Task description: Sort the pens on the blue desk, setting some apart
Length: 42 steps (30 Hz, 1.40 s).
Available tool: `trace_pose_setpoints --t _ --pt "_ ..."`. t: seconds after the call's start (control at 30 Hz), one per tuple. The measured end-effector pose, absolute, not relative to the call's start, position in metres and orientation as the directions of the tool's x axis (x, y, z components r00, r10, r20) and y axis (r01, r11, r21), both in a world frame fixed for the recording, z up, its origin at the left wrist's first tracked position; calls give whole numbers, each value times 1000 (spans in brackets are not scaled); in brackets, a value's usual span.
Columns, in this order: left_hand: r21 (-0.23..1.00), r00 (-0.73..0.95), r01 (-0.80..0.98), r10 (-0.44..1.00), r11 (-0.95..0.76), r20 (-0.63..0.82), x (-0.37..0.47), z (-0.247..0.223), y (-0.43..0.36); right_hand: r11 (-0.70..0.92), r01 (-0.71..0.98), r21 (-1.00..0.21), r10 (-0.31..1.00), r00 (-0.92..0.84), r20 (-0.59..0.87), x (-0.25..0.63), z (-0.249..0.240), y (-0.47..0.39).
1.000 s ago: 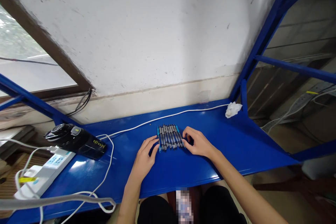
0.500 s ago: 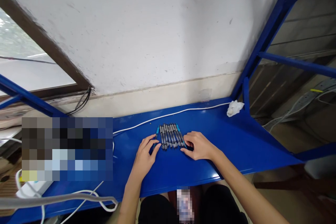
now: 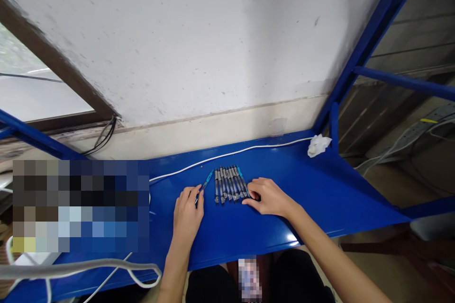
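A row of several pens [image 3: 226,183] with grey upper parts and clear lower ends lies side by side on the blue tabletop [image 3: 277,170]. At the row's right end is a pen with a bright blue upper part [image 3: 240,173]. My right hand [image 3: 268,196] is curled against that end, thumb and fingertips at this pen's lower part, which they partly hide. Left of the row, my left hand [image 3: 188,210] is closed on another blue pen [image 3: 207,180], which slants up and right from the fingers, apart from the others.
A white cable [image 3: 227,154] runs along the back of the table to a crumpled white tissue [image 3: 319,145] at the right. Blue metal posts [image 3: 359,52] frame the table. At left are a blurred-out area [image 3: 81,206] and a thick grey cable [image 3: 71,272].
My left hand has moved left, drawing the left-end blue pen away from the row and tilting it. My right hand has stayed almost still at the right end.
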State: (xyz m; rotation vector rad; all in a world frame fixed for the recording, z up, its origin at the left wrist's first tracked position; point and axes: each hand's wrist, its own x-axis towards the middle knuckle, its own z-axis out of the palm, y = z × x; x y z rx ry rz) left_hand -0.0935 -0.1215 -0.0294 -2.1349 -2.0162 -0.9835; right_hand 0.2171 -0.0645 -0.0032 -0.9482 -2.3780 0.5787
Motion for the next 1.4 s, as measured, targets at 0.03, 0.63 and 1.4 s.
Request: trace_pose_setpoints --t 0.03,0.63,1.4 --pt "380 -63 914 879 -139 473 -94 -30 -122 660 506 -555 724 -625 292 217 -3 -64" --pt "420 -122 837 629 -350 768 -87 -3 -132 637 517 -572 754 -570 326 214 -4 -63" --pt "934 -9 -82 937 -349 349 3 33 -48 627 319 -711 765 -427 482 180 23 -35"
